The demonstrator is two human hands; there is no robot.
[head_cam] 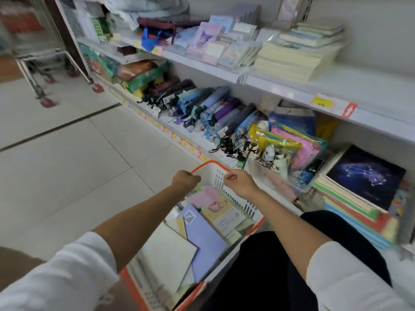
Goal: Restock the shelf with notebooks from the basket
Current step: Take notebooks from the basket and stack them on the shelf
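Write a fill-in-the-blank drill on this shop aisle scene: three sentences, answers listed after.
1. The left hand and the right hand both grip the handle, which is coloured ____.
2. The purple notebook lies inside the ____.
3. Both sleeves are ____.
Missing words: orange; basket; white.

Notebooks are held in the basket. The shelf is set to the right of the basket; on it, umbrellas are laid beyond the basket and stacked books right of it.
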